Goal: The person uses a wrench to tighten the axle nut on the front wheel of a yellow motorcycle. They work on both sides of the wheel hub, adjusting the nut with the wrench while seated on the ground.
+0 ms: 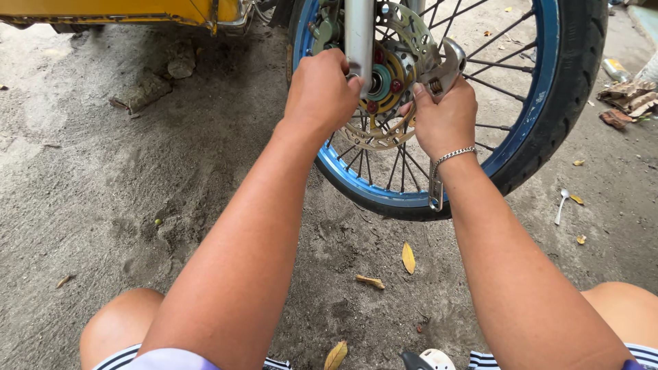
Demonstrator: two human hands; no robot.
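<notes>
Ground: sandy dirt ground [103, 178] outdoors, strewn with dry leaves [408, 257] and broken wood scraps [627, 99]; a spoon [561, 205] lies to the right.
Wheel: motorcycle wheel [548, 89] with blue rim, black tyre and a gold brake disc [384, 130], standing upright before me.
Left hand: my left hand [321, 92] is closed around the silver fork leg [359, 34] at the axle.
Right hand: my right hand [445, 120] grips an adjustable wrench [442, 68], its head at the hub just beside the disc.
Pose: both arms are extended forward, knees bent below.
</notes>
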